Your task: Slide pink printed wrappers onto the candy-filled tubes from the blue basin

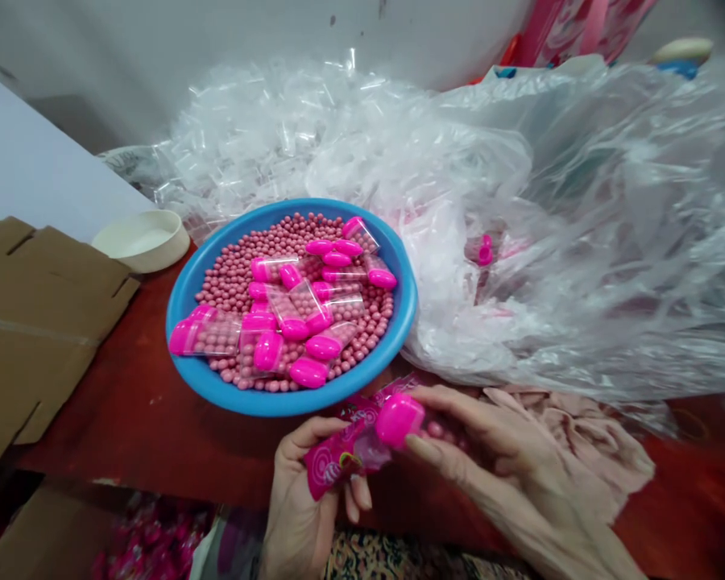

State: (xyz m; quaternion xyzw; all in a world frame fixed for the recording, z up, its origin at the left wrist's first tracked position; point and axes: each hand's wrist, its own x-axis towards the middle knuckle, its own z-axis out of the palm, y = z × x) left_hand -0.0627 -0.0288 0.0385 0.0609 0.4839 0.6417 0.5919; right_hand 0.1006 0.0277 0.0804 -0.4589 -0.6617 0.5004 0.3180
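My left hand [314, 483], at the bottom centre, is closed on a printed pink wrapper bag [332, 463] with a clear window. In my right hand [489, 459] is a clear candy tube [402, 420] with a bright pink cap, filled with pink balls. Its capped end lies against the bag's upper right side; I cannot tell whether it is inside the bag's mouth. Just beyond my hands stands a blue basin [290, 403] of small pink balls [242, 266]. Several filled, pink-capped tubes [305, 306] lie on top of the balls.
Clear plastic bags [580, 225] with many empty clear tubes [266, 129] fill the back. A white dish [143, 242] and a cardboard box [36, 322] are at left. A pinkish cloth [598, 451] lies right, on the red table [145, 427]. Pink packets [157, 536] fill a box below.
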